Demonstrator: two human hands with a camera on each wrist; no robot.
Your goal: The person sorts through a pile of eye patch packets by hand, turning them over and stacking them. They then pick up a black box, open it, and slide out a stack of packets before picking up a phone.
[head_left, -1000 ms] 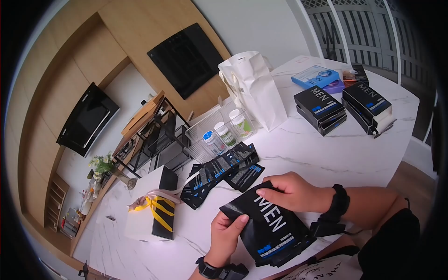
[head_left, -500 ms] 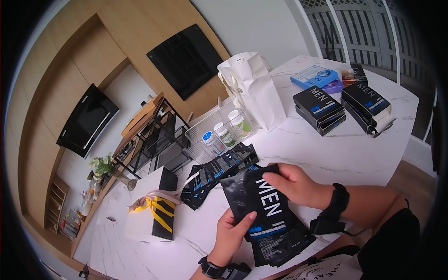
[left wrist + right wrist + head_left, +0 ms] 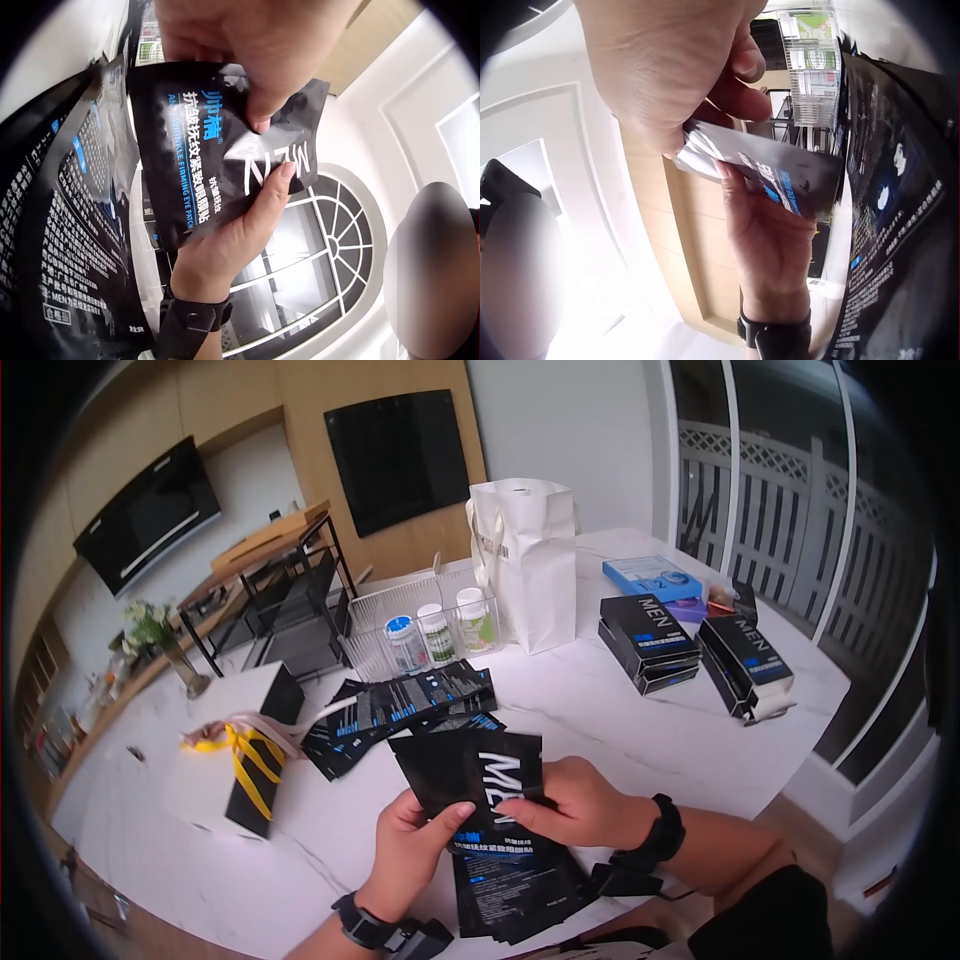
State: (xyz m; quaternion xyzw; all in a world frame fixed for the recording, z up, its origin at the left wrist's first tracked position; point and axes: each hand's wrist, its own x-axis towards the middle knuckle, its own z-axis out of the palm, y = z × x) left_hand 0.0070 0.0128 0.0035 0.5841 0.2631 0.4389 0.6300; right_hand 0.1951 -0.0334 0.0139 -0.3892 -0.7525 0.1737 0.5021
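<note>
Between my two hands is a black eye patch packet lettered MEN, raised over a stack of similar packets near the table's front edge. My left hand pinches its left side, thumb across the front. The right hand grips the opposite side, its thumb over the white letters. In the left wrist view, the packet faces the camera and reads "firming eye patch". From the right wrist, the packet appears nearly edge-on. More black packets lie fanned beyond it.
Left stands a white and black box with a yellow ribbon. A clear basket with bottles and a white paper bag are behind. On the right are black MEN boxes and a blue box.
Both hands have lifted the top packet off the stack, baring the printed back of the packet below. The right thumb has moved down the front. The head view has swung right.
</note>
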